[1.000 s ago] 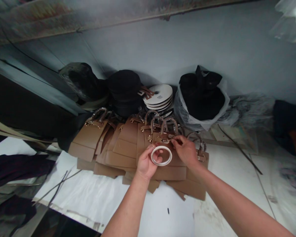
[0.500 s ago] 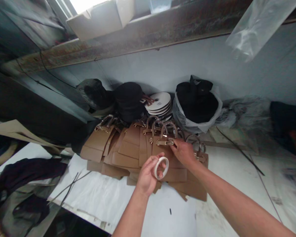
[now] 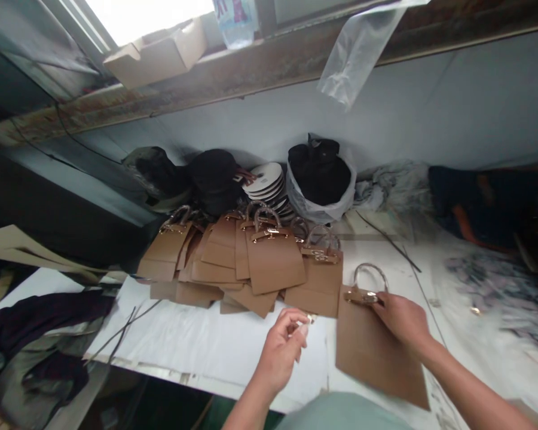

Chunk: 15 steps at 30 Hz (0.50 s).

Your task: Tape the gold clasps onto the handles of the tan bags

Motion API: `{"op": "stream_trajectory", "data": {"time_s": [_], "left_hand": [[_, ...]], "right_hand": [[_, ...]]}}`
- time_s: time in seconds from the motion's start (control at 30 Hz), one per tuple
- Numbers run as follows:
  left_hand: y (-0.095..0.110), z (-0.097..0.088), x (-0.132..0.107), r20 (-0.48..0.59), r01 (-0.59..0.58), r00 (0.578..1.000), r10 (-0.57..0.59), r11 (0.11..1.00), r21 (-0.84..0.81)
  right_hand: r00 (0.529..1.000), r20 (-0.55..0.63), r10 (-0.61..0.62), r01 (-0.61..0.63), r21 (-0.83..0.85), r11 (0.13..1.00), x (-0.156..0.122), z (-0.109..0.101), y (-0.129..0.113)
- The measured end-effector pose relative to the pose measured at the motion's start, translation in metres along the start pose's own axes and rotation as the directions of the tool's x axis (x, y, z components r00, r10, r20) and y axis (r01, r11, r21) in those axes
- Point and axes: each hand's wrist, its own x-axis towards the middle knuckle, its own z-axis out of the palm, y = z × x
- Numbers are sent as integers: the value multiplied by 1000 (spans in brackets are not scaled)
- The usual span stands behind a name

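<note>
My right hand (image 3: 403,319) is closed on a brown handbag panel (image 3: 376,352), pinching it at the gold clasp below its plastic-wrapped handle (image 3: 371,272). This panel lies at the right of the table, apart from the heap. My left hand (image 3: 283,346) is closed, fingers curled, in front of the heap. In it is a narrow pale roll of tape (image 3: 311,319), mostly hidden by the fingers. Several similar brown handbag panels (image 3: 275,263), with wrapped handles and gold fittings, lie overlapping beyond my left hand.
Behind the heap stand black rolls (image 3: 213,179), a stack of white-sided reels (image 3: 265,182) and a plastic bag of black material (image 3: 320,179). Dark clothing (image 3: 58,316) lies at left. A blue bag (image 3: 475,203) and scraps (image 3: 493,286) are at right on the white table (image 3: 170,346).
My right hand has drawn one handbag panel off the heap, to the right and nearer me. My left hand has turned, so the tape ring no longer faces the camera. The view has shifted right.
</note>
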Motion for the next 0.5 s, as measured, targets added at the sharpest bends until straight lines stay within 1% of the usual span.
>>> {"op": "stream_trajectory", "data": {"time_s": [0.07, 0.1, 0.17, 0.2, 0.23, 0.27, 0.3, 0.33, 0.37, 0.4, 0.43, 0.5], "left_hand": [[1, 17, 2, 1, -19, 1000, 19, 997, 69], [2, 25, 3, 4, -17, 1000, 17, 995, 94], [4, 40, 3, 3, -18, 1000, 18, 991, 136], [5, 46, 3, -4, -30, 999, 31, 985, 168], [6, 53, 3, -15, -50, 998, 54, 975, 215], [7, 58, 2, -21, -76, 996, 85, 959, 274], [7, 63, 2, -22, -106, 992, 121, 935, 337], [8, 67, 3, -15, -137, 988, 155, 908, 397], [9, 71, 4, -4, -163, 983, 184, 880, 446], [10, 75, 5, 7, -183, 979, 205, 856, 483], [11, 78, 6, 12, -196, 975, 221, 837, 510], [11, 83, 10, -4, -189, 974, 227, 819, 541]], "right_hand": [[997, 57, 54, -56, 30, 998, -4, 5, 26], [995, 51, 85, -88, 62, 994, -8, 4, 32], [990, -11, 141, -136, 204, 969, -20, -6, 32], [988, -36, 148, -128, 322, 938, -27, -14, 25], [992, -36, 122, -92, 457, 885, -35, -23, 15], [998, -16, 58, -37, 594, 804, -42, -34, 2], [998, 26, -58, 22, 711, 703, -49, -44, -12], [980, 68, -185, 60, 792, 608, -54, -53, -27], [954, 87, -288, 84, 842, 533, -58, -61, -40], [927, 97, -363, 97, 872, 481, -59, -67, -51], [912, 96, -399, 103, 887, 450, -59, -71, -59], [910, 89, -404, 106, 893, 437, -54, -74, -67]]}}
